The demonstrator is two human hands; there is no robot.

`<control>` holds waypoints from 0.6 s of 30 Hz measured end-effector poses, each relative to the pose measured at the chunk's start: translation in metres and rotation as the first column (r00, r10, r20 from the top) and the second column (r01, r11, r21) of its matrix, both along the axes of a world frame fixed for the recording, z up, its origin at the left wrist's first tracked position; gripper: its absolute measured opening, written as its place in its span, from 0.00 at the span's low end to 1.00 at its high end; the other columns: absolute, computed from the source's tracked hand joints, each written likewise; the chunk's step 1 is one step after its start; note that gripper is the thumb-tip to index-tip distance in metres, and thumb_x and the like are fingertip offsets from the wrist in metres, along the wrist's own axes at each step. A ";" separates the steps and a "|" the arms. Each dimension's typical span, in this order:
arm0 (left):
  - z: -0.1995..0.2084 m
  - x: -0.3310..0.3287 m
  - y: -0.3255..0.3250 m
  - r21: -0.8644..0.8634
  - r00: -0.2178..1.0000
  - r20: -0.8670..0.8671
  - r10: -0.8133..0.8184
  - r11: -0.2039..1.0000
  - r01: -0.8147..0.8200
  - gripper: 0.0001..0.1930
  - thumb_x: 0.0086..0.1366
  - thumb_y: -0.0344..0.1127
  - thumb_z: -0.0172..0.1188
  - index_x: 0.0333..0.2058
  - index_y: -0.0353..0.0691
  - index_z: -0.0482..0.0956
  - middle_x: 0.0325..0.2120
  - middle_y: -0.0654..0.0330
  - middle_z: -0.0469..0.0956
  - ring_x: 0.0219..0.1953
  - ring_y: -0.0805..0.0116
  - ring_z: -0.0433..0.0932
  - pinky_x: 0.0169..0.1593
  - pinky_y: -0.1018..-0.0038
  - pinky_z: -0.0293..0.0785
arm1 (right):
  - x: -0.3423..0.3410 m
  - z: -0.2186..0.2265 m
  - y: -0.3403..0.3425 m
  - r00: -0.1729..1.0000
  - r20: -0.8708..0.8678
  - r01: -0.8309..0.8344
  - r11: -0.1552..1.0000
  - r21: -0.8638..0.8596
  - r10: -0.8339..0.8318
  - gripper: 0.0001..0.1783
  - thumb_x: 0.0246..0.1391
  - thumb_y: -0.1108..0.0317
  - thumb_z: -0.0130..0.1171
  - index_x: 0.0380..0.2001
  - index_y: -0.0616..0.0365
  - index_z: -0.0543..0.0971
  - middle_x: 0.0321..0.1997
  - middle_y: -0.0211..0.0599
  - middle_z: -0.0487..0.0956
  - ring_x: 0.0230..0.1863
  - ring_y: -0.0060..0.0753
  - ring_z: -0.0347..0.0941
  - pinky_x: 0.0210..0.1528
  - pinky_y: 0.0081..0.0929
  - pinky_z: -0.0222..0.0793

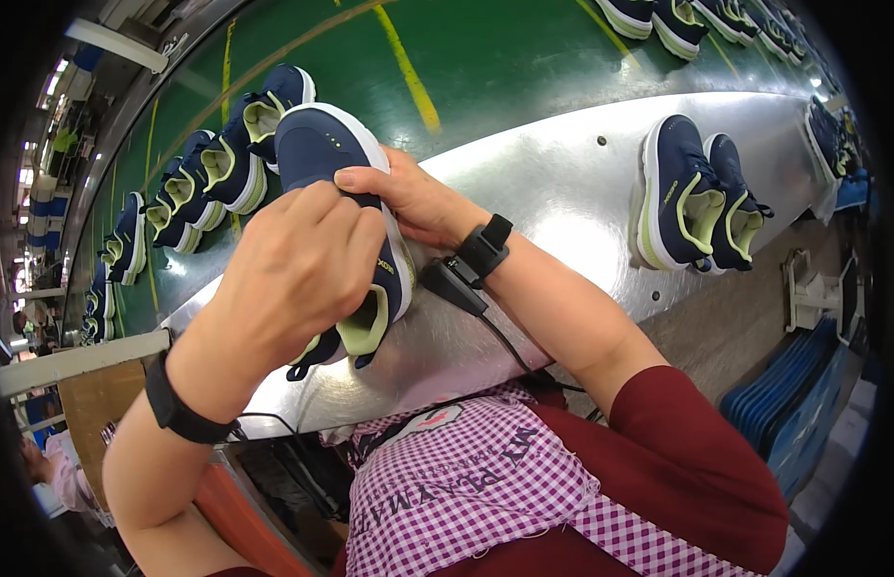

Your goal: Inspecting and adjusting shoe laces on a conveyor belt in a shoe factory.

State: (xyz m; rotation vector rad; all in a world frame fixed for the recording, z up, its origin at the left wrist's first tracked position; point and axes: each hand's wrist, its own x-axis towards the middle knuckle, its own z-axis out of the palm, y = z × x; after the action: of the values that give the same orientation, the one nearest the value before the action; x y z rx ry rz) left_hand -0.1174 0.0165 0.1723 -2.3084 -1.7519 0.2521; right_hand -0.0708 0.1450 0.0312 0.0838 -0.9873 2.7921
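A navy sneaker (317,144) with a white sole and lime-green lining is between my hands, above the metal table (543,173). My right hand (418,197) grips it from the side, thumb over the upper and fingers round the sole. Over its lace area my left hand (293,250) is closed in a fist; what the fingers hold, if anything, is hidden. Part of another dark shoe (317,351) shows below the left hand. A black band sits on each wrist.
A pair of navy sneakers (673,192) stands to the right on the metal surface. Beyond lies a green conveyor belt (485,58) with yellow lines; sneakers (235,173) line its left part. A black cable (509,346) hangs near my right wrist. Blue trays (779,385) stand at lower right.
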 end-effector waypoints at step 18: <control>-0.025 0.003 -0.059 0.120 0.397 0.854 0.335 0.615 -0.779 0.20 0.58 0.19 0.60 0.50 0.37 0.78 0.41 0.55 0.81 0.41 0.70 0.80 0.40 0.76 0.77 | 0.002 -0.003 -0.002 0.998 -0.012 -0.069 0.990 -0.121 0.068 0.29 0.54 0.61 0.61 0.55 0.67 0.67 0.49 0.40 0.76 0.48 0.28 0.76 0.52 0.27 0.75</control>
State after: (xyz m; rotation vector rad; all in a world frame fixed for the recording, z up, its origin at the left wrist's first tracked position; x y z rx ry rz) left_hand -0.1141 -0.0426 0.1478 -1.3090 -2.5589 -1.1843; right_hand -0.0686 0.1434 0.0282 0.1146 -0.8262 2.9043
